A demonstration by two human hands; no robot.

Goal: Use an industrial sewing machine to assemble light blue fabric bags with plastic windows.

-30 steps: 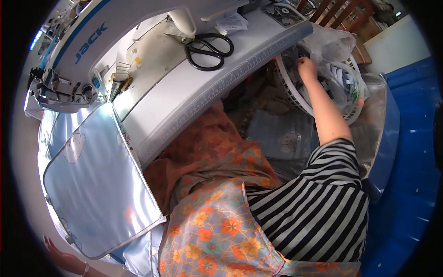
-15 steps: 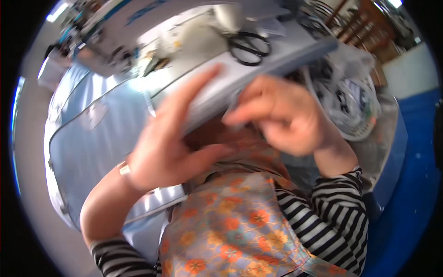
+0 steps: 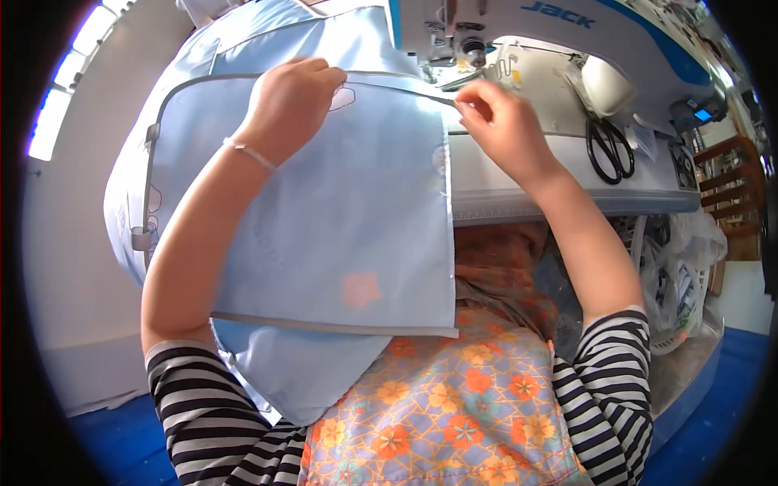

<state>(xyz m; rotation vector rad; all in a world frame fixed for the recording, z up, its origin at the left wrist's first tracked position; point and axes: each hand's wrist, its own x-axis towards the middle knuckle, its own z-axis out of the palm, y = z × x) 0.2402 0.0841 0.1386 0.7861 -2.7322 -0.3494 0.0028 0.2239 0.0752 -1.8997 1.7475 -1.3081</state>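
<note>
Pale blue fabric panel [image 3: 340, 227], a large flat piece edged with grey binding and marked with a faint orange star, lies spread across the left of the white sewing table [image 3: 519, 194] and hangs over its near edge onto the person's lap, its upper edge running toward the needle of the white and blue industrial sewing machine [image 3: 519, 32] behind it. That layout looks meant to keep the cloth smooth and its bound edge in line with the needle. More pale blue cloth [image 3: 243, 32] is heaped beyond it. Left hand [image 3: 288, 101] rests palm down on the panel's upper edge, fingers curled and pressing, seemingly to hold the piece flat; a thin bracelet [image 3: 250, 154] circles the wrist. Right hand [image 3: 498, 121] pinches the panel's top right corner between thumb and fingertips just before the needle area, apparently to steer that edge. Black-handled scissors [image 3: 609, 150] lie on the table to the right, within easy reach.
</note>
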